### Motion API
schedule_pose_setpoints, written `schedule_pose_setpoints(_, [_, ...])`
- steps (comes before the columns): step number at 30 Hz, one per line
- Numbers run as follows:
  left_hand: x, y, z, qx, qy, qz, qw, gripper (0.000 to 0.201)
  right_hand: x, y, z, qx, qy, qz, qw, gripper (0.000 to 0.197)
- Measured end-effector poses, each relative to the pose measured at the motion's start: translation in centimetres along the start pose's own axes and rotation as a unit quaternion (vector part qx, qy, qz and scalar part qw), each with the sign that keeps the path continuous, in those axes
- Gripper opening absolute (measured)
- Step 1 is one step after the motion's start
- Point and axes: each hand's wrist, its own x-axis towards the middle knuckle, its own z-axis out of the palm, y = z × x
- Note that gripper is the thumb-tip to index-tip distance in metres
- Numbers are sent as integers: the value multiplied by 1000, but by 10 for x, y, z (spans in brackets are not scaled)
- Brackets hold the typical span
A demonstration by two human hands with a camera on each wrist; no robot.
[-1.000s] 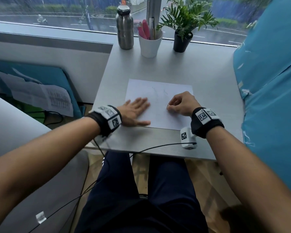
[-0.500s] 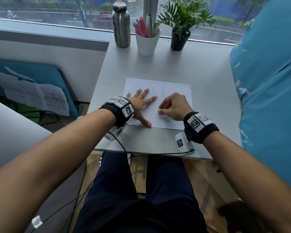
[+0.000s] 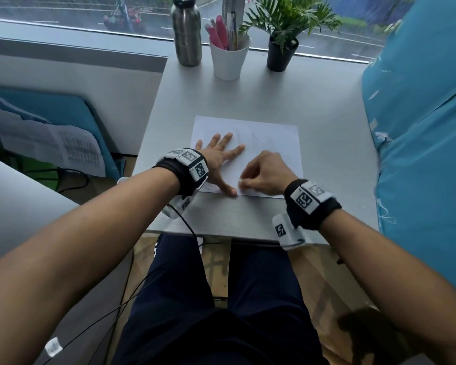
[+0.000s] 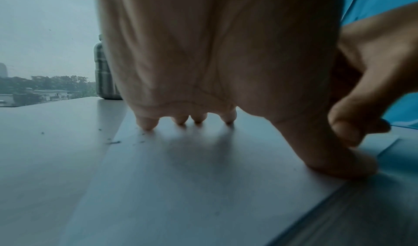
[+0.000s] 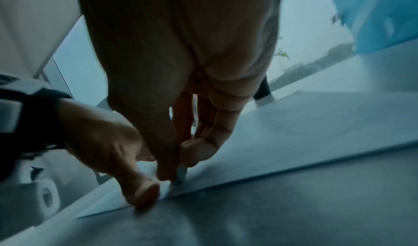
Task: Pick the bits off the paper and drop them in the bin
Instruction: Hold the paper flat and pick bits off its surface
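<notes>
Both hands are down at the near edge of the paper (image 3: 271, 143), which lies toward the front of the desk (image 3: 327, 101). The left hand (image 3: 219, 162) is spread flat on the sheet's near left part, fingers straight and thumb (image 4: 339, 162) pressed right at the near edge, pinning it. The right hand (image 3: 263, 173) is curled just beside that thumb, its thumb and forefinger tips closed together on the sheet; the right wrist view shows something small and grey (image 5: 181, 174) caught between them, which I take to be one of the bits, though it is too blurred to be sure. To do this pick well, I would keep the left hand pressing so the sheet cannot slide or lift with the pinch, nip only the bit and not the paper's edge, and raise the fingers straight up before carrying it off. More small dark specks (image 4: 113, 142) lie along the paper's far left edge beyond the left fingertips (image 4: 147, 123), some of them on the desk itself, so several picks seem to remain. No bin shows in any view, so where to carry the bit I cannot tell. At the far edge by the window stand a steel bottle (image 3: 186, 30), a white cup of pens (image 3: 229, 59) and a potted plant (image 3: 282, 51), well clear of the work.
</notes>
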Motion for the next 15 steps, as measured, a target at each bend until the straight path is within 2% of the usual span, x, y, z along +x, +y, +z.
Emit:
schedule_pose_setpoints(2, [0, 0, 0, 0, 0, 2, 1000, 137, 3, 2, -3, -2, 4, 5, 1000, 11])
schedule_pose_setpoints(5, [-1, 3, 0, 0, -2, 3, 1000, 136, 13, 14, -16, 31, 79, 55, 995, 11])
schedule_pose_setpoints(8, [-2, 1, 0, 3, -3, 3, 1000, 136, 7, 4, -3, 1, 0, 7, 1000, 12])
schedule_pose_setpoints(9, [-2, 0, 0, 4, -4, 6, 1000, 137, 8, 3, -4, -2, -4, 2, 1000, 12])
schedule_pose_setpoints(12, [0, 1, 1, -2, -1, 7, 1000, 136, 19, 12, -18, 19, 74, 52, 996, 13])
schedule_pose_setpoints(13, [-1, 1, 2, -3, 0, 4, 1000, 137, 18, 11, -16, 20, 76, 51, 996, 13])
schedule_pose_setpoints(15, [0, 0, 2, 3, -1, 1, 1000, 138, 9, 0, -3, -4, 14, 6, 1000, 12])
